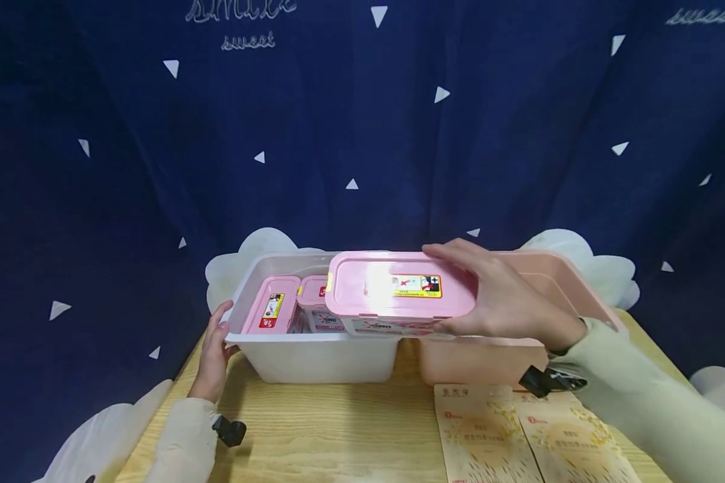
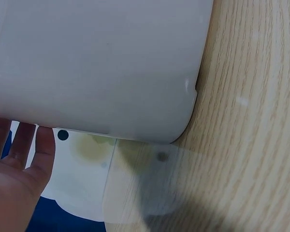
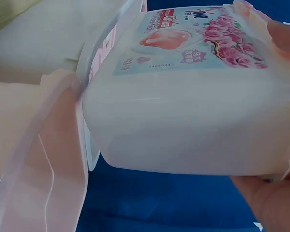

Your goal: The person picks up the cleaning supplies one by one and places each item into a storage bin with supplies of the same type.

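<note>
My right hand grips the right end of a white laundry-capsule box with a pink lid, fingers at the far side and thumb at the near side. The box is held over the gap between a white bin and a pink bin. In the right wrist view its white bottom and rose-printed label show. Inside the white bin lie two more pink-lidded boxes, one at the left and a smaller-looking one beside it. My left hand holds the white bin's left rim.
Two beige printed packets lie on the wooden table in front of the pink bin. A dark blue curtain with white triangles hangs behind. White cloud-shaped pieces show behind the bins.
</note>
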A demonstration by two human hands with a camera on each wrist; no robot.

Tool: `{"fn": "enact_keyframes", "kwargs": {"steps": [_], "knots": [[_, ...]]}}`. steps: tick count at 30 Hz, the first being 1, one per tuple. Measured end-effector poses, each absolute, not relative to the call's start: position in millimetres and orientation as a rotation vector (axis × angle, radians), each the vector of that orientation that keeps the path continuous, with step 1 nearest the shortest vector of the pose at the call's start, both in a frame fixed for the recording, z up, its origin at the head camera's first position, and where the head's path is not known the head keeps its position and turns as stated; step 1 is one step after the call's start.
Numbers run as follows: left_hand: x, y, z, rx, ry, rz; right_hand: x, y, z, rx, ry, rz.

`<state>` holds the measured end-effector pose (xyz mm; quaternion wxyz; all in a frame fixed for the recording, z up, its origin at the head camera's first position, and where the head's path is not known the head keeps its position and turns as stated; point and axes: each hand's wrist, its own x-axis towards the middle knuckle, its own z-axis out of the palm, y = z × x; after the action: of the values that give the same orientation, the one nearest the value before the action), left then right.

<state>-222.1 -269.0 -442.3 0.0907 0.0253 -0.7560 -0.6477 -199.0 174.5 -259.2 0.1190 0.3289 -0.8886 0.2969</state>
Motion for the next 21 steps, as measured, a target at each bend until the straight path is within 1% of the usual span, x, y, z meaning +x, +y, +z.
{"fn": "enact_keyframes", "kwargs": {"steps": [7,12,21], "knots": [[-219,-270,-445,0.078,-2.211,-1.94,-216,159,-266,1.1,-2.558,0.94],[-223,-270,-442,0.05,-2.216,-1.928,-222,150,-266,1.129,-2.551,0.933],[-224,-268,-442,0.083,-2.226,-1.92,-239,129,-264,1.216,-2.495,0.945]]}}
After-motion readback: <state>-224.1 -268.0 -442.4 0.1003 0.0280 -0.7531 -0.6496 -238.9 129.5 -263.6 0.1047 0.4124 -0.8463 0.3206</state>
